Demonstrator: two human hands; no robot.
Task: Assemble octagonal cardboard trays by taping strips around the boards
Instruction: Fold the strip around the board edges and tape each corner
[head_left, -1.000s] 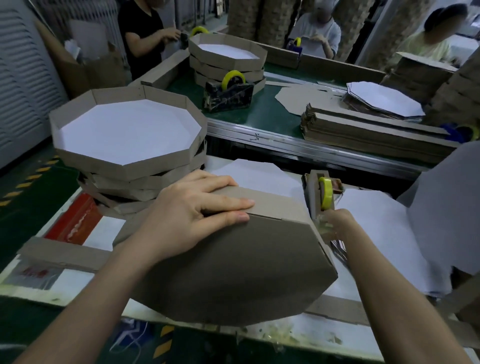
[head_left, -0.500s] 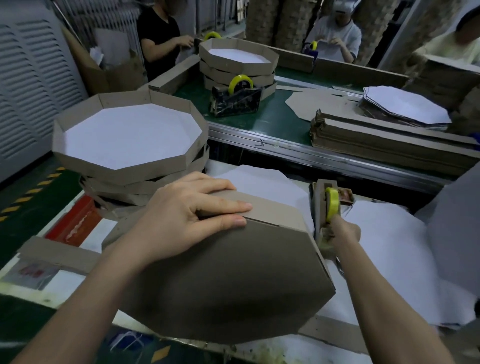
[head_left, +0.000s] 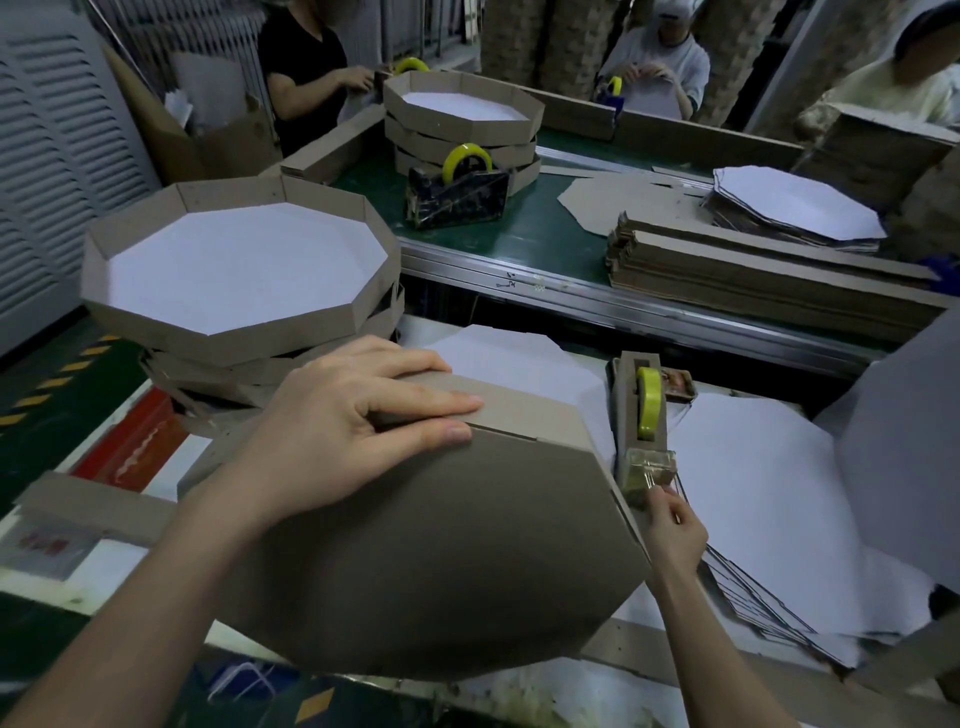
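While the white worktop (head_left: 111, 569) fills the foreground, a large brown octagonal cardboard tray (head_left: 441, 561) lies on it, tilted toward the camera with its plain underside up and its far edge raised. To the left, touching the worktop, stands a stack of finished octagonal trays with brown walls (head_left: 234, 340), the top one showing a white floor. To the right spreads a fanned pile of white octagonal boards (head_left: 769, 499), partly under the tray's right side. Beyond, on a green belt, lies a bundle of long brown cardboard strips (head_left: 753, 275). Just beside the tray's right corner sits a cardboard-covered tape dispenser (head_left: 631, 415) carrying a yellow-green tape roll (head_left: 650, 402). The left hand (head_left: 353, 431) rests on the tray's upper edge, its fingers straight and slightly spread across the brown side strip (head_left: 524, 415), the thumb pressing flat on the underside where strip meets board. The right hand (head_left: 675, 535) reaches to the dispenser's front, its fingers pressed together and pinching the free end of clear tape (head_left: 652, 467).
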